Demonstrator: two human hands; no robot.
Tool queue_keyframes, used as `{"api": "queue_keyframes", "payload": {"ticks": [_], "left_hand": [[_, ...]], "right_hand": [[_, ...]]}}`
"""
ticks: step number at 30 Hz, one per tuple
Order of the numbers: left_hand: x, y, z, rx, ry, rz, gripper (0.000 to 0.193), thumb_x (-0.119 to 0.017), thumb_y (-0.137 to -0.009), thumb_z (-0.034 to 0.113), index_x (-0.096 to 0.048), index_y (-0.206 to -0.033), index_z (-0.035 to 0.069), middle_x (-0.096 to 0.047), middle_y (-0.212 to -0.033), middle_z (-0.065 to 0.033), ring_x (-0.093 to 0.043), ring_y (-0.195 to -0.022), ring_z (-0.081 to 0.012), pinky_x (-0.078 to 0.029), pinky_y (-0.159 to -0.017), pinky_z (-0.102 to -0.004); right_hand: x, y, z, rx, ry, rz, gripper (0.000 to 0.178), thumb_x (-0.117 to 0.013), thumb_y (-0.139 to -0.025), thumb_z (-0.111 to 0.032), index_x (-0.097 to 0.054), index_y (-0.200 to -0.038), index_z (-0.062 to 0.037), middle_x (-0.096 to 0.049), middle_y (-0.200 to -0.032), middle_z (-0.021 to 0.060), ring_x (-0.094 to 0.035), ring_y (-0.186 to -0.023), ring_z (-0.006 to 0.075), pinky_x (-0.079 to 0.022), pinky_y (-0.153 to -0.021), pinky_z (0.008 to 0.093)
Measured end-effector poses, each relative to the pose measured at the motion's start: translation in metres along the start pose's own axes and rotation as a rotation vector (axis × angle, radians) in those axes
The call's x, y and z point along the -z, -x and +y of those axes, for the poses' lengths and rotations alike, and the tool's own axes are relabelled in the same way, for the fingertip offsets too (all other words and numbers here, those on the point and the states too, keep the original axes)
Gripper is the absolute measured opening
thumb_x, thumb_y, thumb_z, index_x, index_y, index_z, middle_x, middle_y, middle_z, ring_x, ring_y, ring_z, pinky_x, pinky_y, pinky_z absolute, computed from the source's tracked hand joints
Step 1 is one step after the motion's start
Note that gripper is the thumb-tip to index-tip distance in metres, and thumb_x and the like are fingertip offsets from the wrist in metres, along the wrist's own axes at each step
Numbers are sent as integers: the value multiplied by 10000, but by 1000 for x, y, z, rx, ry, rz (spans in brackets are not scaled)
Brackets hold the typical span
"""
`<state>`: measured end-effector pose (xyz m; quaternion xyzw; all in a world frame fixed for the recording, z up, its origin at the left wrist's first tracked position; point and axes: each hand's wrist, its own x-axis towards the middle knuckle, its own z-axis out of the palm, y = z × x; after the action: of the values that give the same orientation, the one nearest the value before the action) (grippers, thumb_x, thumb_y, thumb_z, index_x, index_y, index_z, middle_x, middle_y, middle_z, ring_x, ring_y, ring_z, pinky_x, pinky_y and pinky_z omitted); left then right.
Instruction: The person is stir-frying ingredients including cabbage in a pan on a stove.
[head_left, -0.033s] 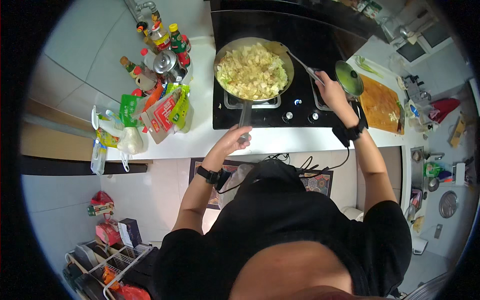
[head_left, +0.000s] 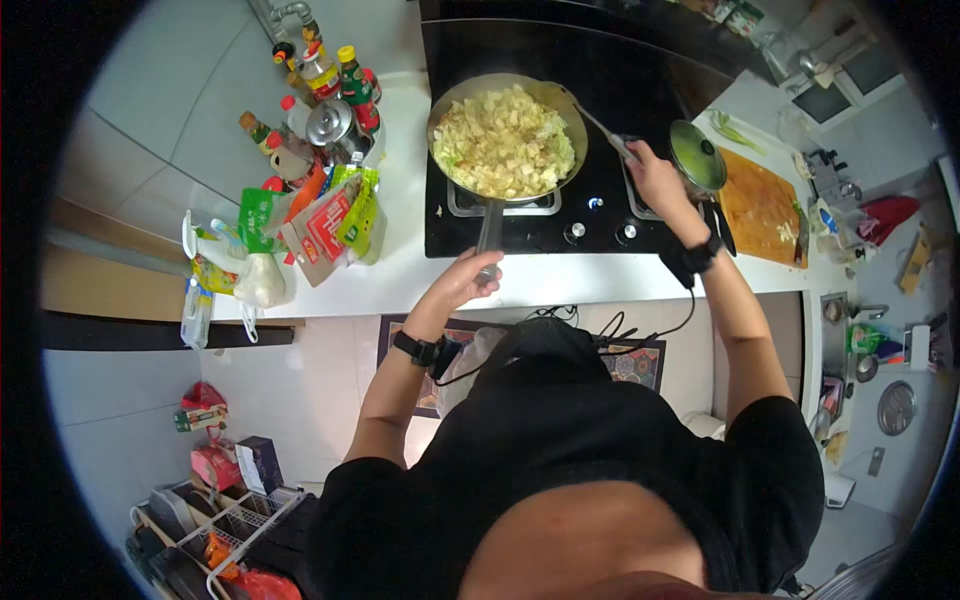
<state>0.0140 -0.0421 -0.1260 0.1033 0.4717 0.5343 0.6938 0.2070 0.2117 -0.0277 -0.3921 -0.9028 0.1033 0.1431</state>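
A wide frying pan (head_left: pixel 578 150) stands on the left burner of the black gas stove (head_left: pixel 640 75), full of chopped pale cabbage and light cubes (head_left: pixel 505 145) that look like tofu. My left hand (head_left: pixel 467 281) is wrapped round the end of the pan's handle (head_left: pixel 491 225), which points toward me. In my right hand (head_left: pixel 655 180) is the handle of a metal spatula (head_left: pixel 603 128). Its head rests inside the pan's far right rim, partly hard to make out.
A small pot with a glass lid (head_left: pixel 698 158) sits right of my right hand. Beyond it lies a wooden cutting board (head_left: pixel 760 215) with a knife (head_left: pixel 802 236) and chopped bits. Bottles (head_left: pixel 358 90), a metal pot (head_left: pixel 335 128) and food packets (head_left: pixel 325 225) crowd the left counter.
My right hand and the spatula have shifted slightly left and away from me. My left hand and the pan look almost unmoved.
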Motion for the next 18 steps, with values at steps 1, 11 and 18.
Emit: {"api": "queue_keyframes", "payload": {"ticks": [1,11,18], "left_hand": [[-5,-1,4,11,-13,-12,205,-558,-820,205,-395,-852,85,-508,-673,-43,-466,-466,-110,-328,-354,-195],[-4,-1,4,25,-20,4,205,-566,-814,194,-397,-848,83,-520,-652,-54,-478,-466,-121,-330,-347,-194],[1,-7,0,29,-9,-4,187,-565,-816,194,-415,-850,88,-519,-650,-49,-464,-464,-117,-319,-343,-198]], "right_hand": [[-28,-7,19,44,-102,57,257,-491,-852,-218,-480,-1082,-103,-600,-729,197,-579,-661,385,-464,-585,434],[-17,16,-18,15,-358,-282,232,-492,-861,-203,-453,-1073,-116,-516,-534,91,-517,-432,221,-397,-391,336],[103,50,-34,407,513,-78,296,-545,-793,-213,-524,-1088,-195,-561,-549,96,-579,-510,262,-457,-449,365]]}}
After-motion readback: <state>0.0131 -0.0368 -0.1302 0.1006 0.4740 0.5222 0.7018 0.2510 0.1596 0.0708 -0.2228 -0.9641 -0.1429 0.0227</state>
